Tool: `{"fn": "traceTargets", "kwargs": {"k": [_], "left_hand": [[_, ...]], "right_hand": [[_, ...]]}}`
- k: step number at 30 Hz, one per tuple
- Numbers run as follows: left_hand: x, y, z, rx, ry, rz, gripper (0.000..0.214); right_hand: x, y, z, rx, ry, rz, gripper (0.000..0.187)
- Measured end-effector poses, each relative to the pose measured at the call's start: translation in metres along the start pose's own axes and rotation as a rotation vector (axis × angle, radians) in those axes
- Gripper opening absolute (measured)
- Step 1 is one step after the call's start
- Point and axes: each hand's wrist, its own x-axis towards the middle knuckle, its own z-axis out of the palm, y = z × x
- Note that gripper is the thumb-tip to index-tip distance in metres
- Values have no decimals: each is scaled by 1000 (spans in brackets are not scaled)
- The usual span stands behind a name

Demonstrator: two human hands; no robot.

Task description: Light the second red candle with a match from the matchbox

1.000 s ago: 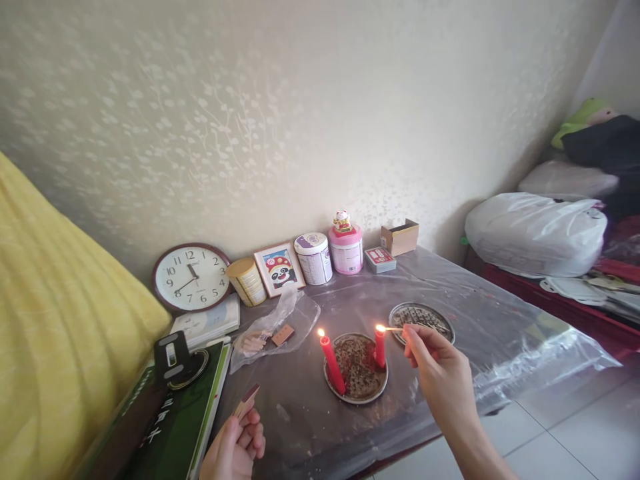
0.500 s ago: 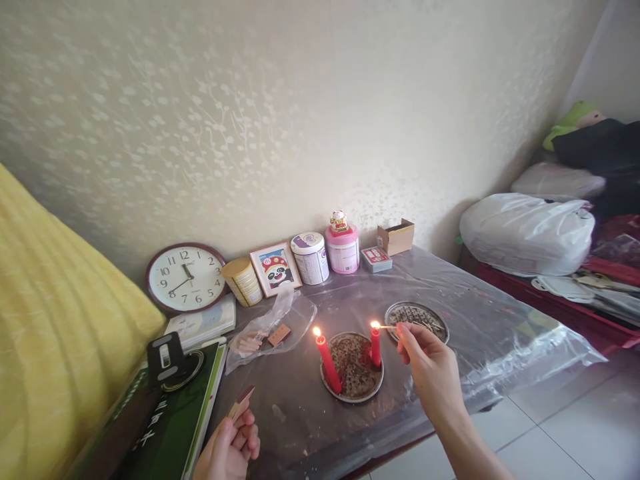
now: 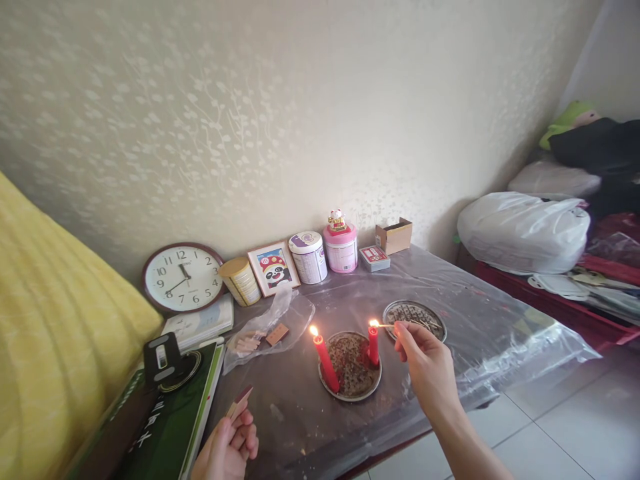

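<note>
Between the fingertips of my right hand (image 3: 427, 363) is a thin matchstick (image 3: 387, 325), its tip at the flame on top of the shorter red candle (image 3: 373, 347). The taller red candle (image 3: 327, 365) leans a little to the left and burns with its own flame. Both stand on a round metal tray (image 3: 351, 399) with a dark, spotted surface. Low in the view, my left hand (image 3: 230, 443) is closed around a small matchbox (image 3: 240, 404), its dark striking side showing. Part of that box is hidden by the fingers.
Behind my right hand lies a second round tray (image 3: 415, 305) with thin sticks on it. A clear plastic bag (image 3: 295, 317) holds more small boxes. A clock (image 3: 183, 277), tins (image 3: 307, 259) and a framed picture (image 3: 274, 268) line the wall; a green book (image 3: 165, 427) lies left.
The view has shifted very slightly. Both hands keep nearly the same place, and the match stays at the shorter candle's flame.
</note>
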Motion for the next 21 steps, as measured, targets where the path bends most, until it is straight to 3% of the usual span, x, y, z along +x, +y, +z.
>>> {"fn": "traceTargets", "kwargs": {"k": [21], "left_hand": [[0,-2,-1,-9,-12,-1,42]], "right_hand": [[-2,-3,-4,-36,-22,28,30]]}}
